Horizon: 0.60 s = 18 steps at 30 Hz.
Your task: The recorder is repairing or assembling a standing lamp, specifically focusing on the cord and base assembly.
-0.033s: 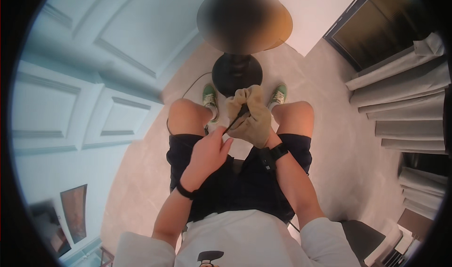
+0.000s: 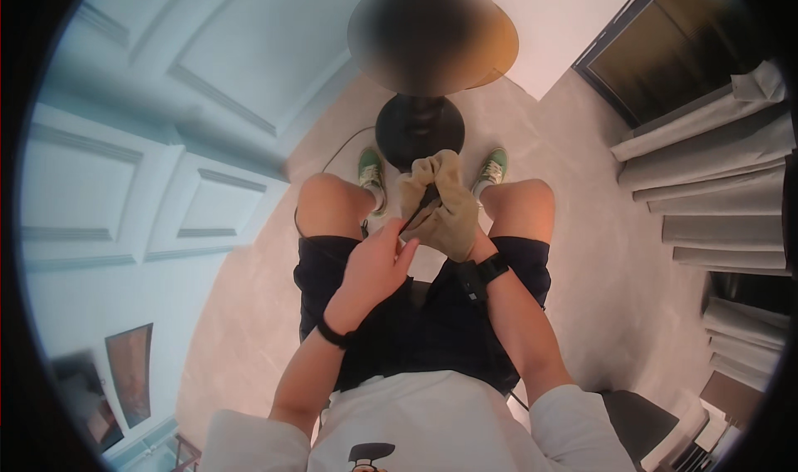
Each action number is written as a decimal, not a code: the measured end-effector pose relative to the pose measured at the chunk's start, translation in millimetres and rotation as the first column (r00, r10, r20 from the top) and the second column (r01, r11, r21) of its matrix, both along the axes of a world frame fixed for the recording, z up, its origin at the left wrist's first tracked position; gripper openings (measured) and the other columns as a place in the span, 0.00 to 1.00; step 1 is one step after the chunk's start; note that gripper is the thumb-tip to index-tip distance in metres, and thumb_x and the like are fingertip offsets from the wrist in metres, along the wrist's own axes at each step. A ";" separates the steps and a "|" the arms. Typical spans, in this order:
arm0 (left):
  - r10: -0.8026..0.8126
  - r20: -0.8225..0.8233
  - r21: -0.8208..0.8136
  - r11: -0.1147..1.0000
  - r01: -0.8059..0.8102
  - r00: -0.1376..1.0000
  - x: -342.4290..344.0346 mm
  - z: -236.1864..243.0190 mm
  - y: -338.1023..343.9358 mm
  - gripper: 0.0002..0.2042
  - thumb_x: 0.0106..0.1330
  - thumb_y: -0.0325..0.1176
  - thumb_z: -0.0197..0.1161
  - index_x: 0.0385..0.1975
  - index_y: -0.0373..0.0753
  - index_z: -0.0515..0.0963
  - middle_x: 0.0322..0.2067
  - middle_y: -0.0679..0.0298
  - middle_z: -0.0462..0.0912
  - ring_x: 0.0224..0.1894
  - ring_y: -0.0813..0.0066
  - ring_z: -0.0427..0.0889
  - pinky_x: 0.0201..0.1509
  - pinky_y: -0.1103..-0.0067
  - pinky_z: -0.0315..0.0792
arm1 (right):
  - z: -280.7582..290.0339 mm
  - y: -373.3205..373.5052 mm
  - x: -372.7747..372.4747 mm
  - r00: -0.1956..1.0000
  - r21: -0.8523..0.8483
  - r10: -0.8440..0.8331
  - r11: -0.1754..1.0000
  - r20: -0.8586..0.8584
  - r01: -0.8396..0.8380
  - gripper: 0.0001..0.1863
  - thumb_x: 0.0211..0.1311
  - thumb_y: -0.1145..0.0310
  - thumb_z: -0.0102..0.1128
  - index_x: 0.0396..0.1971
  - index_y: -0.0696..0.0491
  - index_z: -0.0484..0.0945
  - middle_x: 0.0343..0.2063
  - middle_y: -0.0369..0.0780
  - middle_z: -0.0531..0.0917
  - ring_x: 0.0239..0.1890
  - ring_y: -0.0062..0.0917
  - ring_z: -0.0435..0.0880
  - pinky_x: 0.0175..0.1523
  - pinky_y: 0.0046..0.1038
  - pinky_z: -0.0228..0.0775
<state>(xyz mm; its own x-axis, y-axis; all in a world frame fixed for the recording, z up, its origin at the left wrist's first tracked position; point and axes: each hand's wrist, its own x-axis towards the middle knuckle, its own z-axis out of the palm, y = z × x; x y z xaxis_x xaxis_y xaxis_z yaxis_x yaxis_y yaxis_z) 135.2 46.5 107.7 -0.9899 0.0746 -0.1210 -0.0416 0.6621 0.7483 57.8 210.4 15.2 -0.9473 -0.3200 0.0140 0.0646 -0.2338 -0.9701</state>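
Observation:
My left hand [image 2: 374,268] is closed on a thin black cord [image 2: 411,218] that runs up into beige crumpled fabric, apparently a glove or cloth. My right hand [image 2: 445,206] is mostly covered by this fabric, curled around the cord’s dark thicker end [image 2: 428,197]; its bare wrist wears a black strapped device. Just beyond my hands stands a black round base [image 2: 420,123] under a large oval top [image 2: 486,44], dark and blurred with a golden right side.
Between my bare knees and the base are green shoes [image 2: 370,168]. A loose cable [image 2: 341,148] loops past my left knee. Pale panelled woodwork [image 2: 216,206] lines the left; grey curtains [image 2: 698,164] and a dark framed pane [image 2: 640,48] stand right. A dark object [image 2: 632,418] sits behind me.
My left hand has shifted very slightly to the right along with its wrist. The fabric, right hand and surroundings look practically the same.

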 end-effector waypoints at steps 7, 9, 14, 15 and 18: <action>0.267 0.183 0.503 0.802 -0.323 0.946 -30.1 -87.4 21.6 0.09 0.76 0.34 0.64 0.39 0.34 0.78 0.28 0.68 0.80 0.28 0.85 0.73 0.32 0.81 0.67 | 4.2 8.7 -12.4 0.990 0.313 0.143 0.941 -0.019 -0.130 0.20 0.60 0.81 0.53 0.54 0.56 0.74 0.38 0.43 0.79 0.37 0.29 0.81 0.41 0.29 0.76; 0.397 0.133 0.520 0.752 -0.405 0.908 -29.8 -93.6 25.0 0.09 0.77 0.32 0.63 0.34 0.34 0.77 0.27 0.74 0.76 0.30 0.89 0.70 0.34 0.84 0.65 | -5.1 9.0 -9.8 0.990 0.387 0.129 0.917 -0.051 -0.099 0.20 0.59 0.79 0.57 0.52 0.57 0.75 0.37 0.45 0.78 0.37 0.29 0.81 0.41 0.28 0.75; 0.383 0.159 0.507 0.759 -0.408 0.910 -25.6 -109.7 20.6 0.09 0.76 0.32 0.63 0.34 0.34 0.77 0.24 0.70 0.77 0.29 0.86 0.73 0.34 0.83 0.67 | -40.2 12.0 -24.8 0.890 0.654 0.243 0.752 -0.387 0.079 0.15 0.64 0.74 0.65 0.50 0.53 0.77 0.33 0.39 0.82 0.35 0.23 0.81 0.38 0.27 0.75; 0.366 0.141 0.516 0.766 -0.384 0.920 -26.8 -114.1 23.1 0.09 0.77 0.32 0.63 0.34 0.34 0.78 0.25 0.70 0.78 0.29 0.87 0.74 0.34 0.84 0.67 | -74.2 19.0 -29.4 0.869 0.596 0.185 0.790 -0.458 0.146 0.14 0.65 0.72 0.65 0.49 0.52 0.78 0.32 0.37 0.82 0.35 0.23 0.82 0.39 0.27 0.75; 0.309 0.305 0.604 0.669 -0.434 0.901 -25.7 -115.7 18.2 0.10 0.78 0.34 0.62 0.35 0.34 0.79 0.28 0.75 0.77 0.29 0.88 0.69 0.36 0.85 0.64 | -59.4 15.7 -32.4 0.775 0.681 0.280 0.688 -0.567 0.250 0.12 0.63 0.71 0.66 0.46 0.51 0.80 0.30 0.36 0.82 0.35 0.28 0.84 0.39 0.28 0.76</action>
<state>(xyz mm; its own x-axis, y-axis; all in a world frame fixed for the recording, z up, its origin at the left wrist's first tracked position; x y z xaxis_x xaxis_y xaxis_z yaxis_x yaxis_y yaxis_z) 109.5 64.7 -7.9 -0.9219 -0.1740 -0.3462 -0.3380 -0.0759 0.9381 25.4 226.1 -44.2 -0.8055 -0.4951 0.3255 -0.5721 0.5066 -0.6451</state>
